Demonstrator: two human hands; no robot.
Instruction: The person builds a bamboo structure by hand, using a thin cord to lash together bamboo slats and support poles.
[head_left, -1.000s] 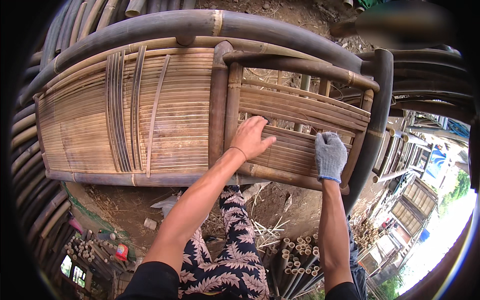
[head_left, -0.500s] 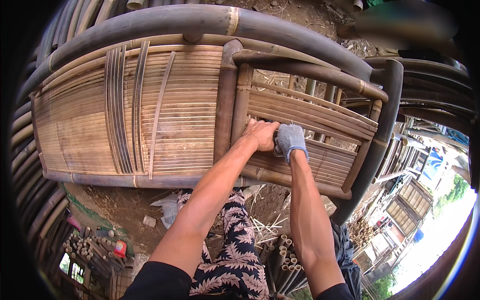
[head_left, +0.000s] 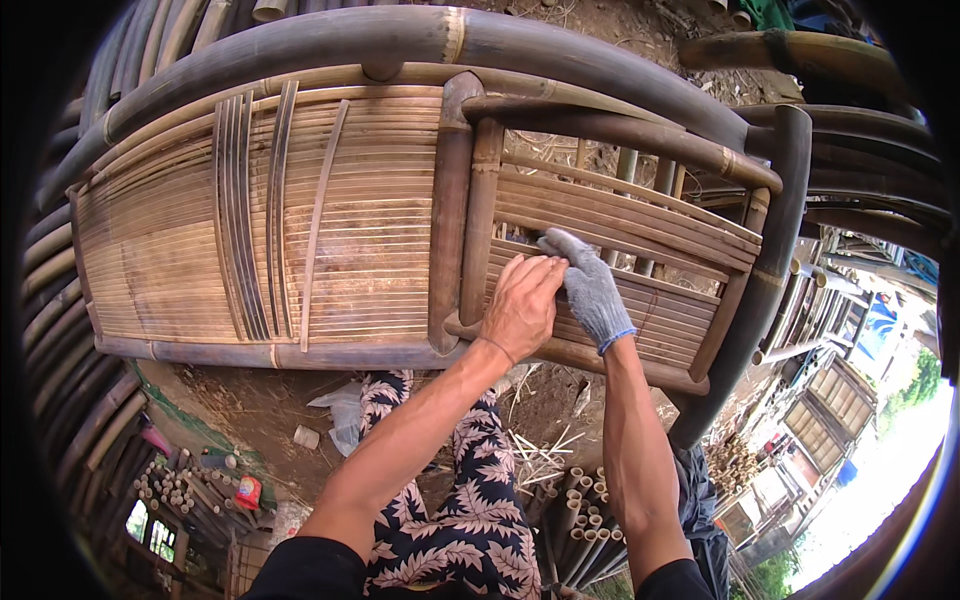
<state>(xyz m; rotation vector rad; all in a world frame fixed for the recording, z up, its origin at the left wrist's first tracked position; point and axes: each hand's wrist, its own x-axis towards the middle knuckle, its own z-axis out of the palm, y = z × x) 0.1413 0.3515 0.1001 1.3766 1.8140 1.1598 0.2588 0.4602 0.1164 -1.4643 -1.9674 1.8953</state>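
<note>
A: Where are the hands?
B: Bare left hand (head_left: 522, 305) and grey-gloved right hand (head_left: 590, 290) lie side by side, fingers flat, pressed on the bamboo slats (head_left: 620, 240) of the smaller panel.
A: And that panel?
B: It sits just right of the upright bamboo post (head_left: 450, 210), beside the wide slatted panel (head_left: 250, 230).

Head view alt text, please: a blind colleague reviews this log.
Two hands, a bare left hand and a grey-gloved right hand, press side by side on the slats of a bamboo bench's right panel. Loose bamboo strips lie across the left panel.
</note>
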